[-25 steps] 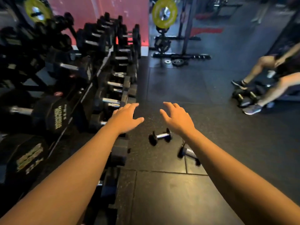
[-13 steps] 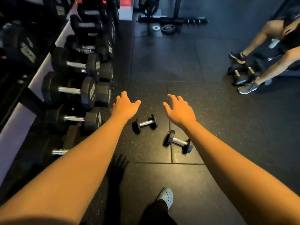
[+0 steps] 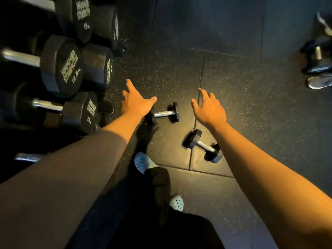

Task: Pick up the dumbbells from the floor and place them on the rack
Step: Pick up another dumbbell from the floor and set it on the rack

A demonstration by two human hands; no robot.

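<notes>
Closest to me are my own legs in dark trousers and my two pale perforated clogs, one (image 3: 177, 202) under my right side and the other (image 3: 142, 162) stepped ahead onto the speckled rubber floor (image 3: 251, 97). My two bare forearms reach forward and down over it. My right hand (image 3: 210, 110) is spread wide, palm down, fingers apart and gripping nothing; it hangs in the air above the floor seam. Just under that forearm, near my wrist, the nearer small dumbbell (image 3: 202, 146) lies on the floor at a slant, its far head dark and six-sided, its chrome handle running down to the right, the near head partly tucked beside my arm. My left hand (image 3: 135, 103) is likewise loose and empty, fingers stretched forward, thumb pointing right. It overlaps the left head of the second small dumbbell (image 3: 164, 113), which lies almost crosswise on the floor between my two hands; whether I am touching it I cannot tell. To my left stands the rack (image 3: 10, 126), dark and hard to make out, holding several larger black dumbbells (image 3: 62, 66) with chrome handles and white lettering on their end faces, stacked in tiers. Far off at the right edge are another person's grey shoe (image 3: 319, 82) and a further dumbbell (image 3: 318, 60) on the floor.
</notes>
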